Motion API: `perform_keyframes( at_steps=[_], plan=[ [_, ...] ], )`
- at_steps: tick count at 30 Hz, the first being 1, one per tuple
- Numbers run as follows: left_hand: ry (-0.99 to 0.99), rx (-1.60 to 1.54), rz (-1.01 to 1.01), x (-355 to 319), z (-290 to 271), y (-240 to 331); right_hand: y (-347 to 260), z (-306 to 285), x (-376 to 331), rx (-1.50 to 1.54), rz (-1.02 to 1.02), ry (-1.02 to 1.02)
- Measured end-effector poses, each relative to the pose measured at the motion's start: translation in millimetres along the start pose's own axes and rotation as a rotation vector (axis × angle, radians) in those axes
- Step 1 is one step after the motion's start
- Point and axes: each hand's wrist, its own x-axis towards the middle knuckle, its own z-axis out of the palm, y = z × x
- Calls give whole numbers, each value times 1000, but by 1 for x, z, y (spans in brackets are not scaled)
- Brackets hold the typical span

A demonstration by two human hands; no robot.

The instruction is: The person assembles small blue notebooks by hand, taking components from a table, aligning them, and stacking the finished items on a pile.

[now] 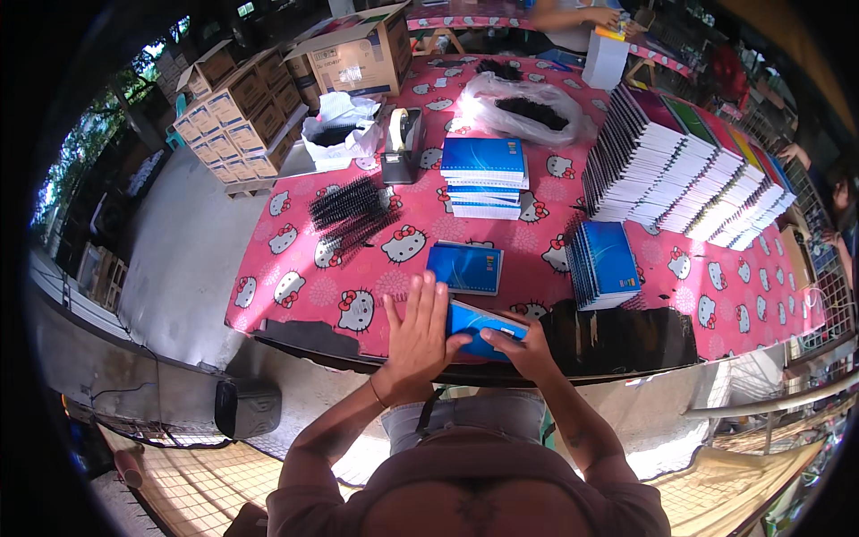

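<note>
At the table's near edge, my right hand (pixel 526 349) grips the right end of a small blue-covered notebook (pixel 476 324), its thumb on the cover. My left hand (pixel 417 329) is against the notebook's left end, fingers stretched out and the thumb by the cover. Just beyond lies another blue notebook (pixel 467 267), flat on the table. Farther back stands a stack of blue notebooks (pixel 483 159). To the right is a smaller stack of spiral-bound blue notebooks (pixel 612 258). Black binding coils (pixel 351 208) lie in a loose pile on the left.
A pink patterned cloth (pixel 398 246) covers the table. Tall rows of spiral notebooks (pixel 680 166) fill its right side. At the back are a plastic bag of black coils (pixel 479 103), a tape dispenser (pixel 401 148) and cardboard boxes (pixel 358 58). Another person's hands (pixel 608 18) work behind.
</note>
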Motion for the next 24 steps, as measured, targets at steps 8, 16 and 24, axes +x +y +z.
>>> perform_keyframes(
  at_steps=[8, 16, 24],
  plan=[
    [48, 57, 86, 28, -16, 4, -10, 2, 1, 26, -101, -61],
    [170, -124, 86, 64, -64, -9, -8, -3, 0, -34, -104, 57],
    [-170, -393, 171, 34, -26, -36, 32, -8, 7, -251, -269, -80]
  ],
)
